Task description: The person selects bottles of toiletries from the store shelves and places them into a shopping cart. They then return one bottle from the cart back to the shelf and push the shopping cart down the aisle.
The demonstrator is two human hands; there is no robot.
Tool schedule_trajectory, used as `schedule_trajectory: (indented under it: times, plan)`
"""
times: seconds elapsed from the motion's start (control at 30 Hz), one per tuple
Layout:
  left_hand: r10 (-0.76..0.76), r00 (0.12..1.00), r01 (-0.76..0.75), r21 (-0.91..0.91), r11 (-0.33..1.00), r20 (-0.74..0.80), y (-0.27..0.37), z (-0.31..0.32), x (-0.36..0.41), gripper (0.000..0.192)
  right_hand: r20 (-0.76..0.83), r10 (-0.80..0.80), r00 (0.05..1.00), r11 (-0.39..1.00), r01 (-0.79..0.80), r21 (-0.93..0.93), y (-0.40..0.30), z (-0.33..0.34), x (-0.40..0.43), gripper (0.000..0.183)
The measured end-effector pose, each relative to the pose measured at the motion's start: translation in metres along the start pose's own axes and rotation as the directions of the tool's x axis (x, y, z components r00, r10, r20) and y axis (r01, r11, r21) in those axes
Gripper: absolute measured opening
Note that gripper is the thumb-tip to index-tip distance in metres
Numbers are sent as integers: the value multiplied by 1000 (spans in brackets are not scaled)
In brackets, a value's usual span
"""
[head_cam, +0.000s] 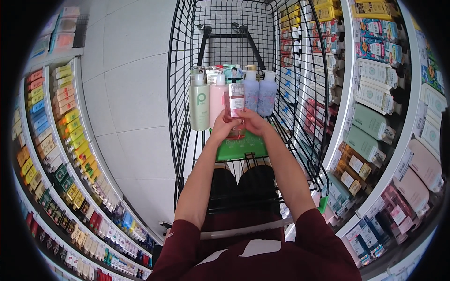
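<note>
Both of my hands reach into a black wire shopping cart (171,70). My left hand (225,127) and my right hand (254,121) grip a clear pink pump bottle (236,100) from either side. The bottle stands upright over the green plastic flap (242,151) of the cart; whether its base touches the flap is hard to tell. Beyond it, a pale green pump bottle (199,105) and a pink pump bottle (217,98) stand to the left. Two lavender pump bottles, a nearer one (267,95) and its neighbour (250,93), stand to the right. More containers behind are partly hidden.
Store shelves (337,154) packed with bottles run close along the cart's right side. More shelves (84,140) of bottles and tubes line the left, across a strip of pale tiled floor (137,105). The cart handle (246,230) crosses in front of my torso. A dark shoe (165,224) shows at lower left.
</note>
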State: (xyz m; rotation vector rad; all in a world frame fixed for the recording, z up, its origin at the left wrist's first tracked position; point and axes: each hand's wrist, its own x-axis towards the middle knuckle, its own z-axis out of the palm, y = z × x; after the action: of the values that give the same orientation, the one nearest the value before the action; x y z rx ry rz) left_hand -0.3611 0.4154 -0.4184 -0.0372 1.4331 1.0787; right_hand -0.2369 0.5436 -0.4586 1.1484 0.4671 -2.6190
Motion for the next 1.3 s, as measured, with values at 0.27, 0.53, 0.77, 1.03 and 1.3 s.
schedule_trajectory:
  times: [0.27,0.53,0.77,1.03,1.3]
  plan:
    - [235,967,-214,187,959,-97,-44,-11,11,55,-347,-259,901,937,147,-317,-19,-15,3,41]
    - [231,966,-198,241,950,-118,-35,-14,5,43,-439,-568,697,783,291,-550,1,-9,31,49]
    - [254,957,-212,259,942,-140,-38,-14,10,31,-474,-598,647,768,292,-570,15,0,49,45]
    - [232,962,-209,156,965,-144,-39,-18,11,29,-275,-745,608,155,-244,-957,14,15,41,51]
    - [215,965,-198,117,973,-151,-36,-18,9,28,-375,-731,571,461,8,-887,21,15,40,39]
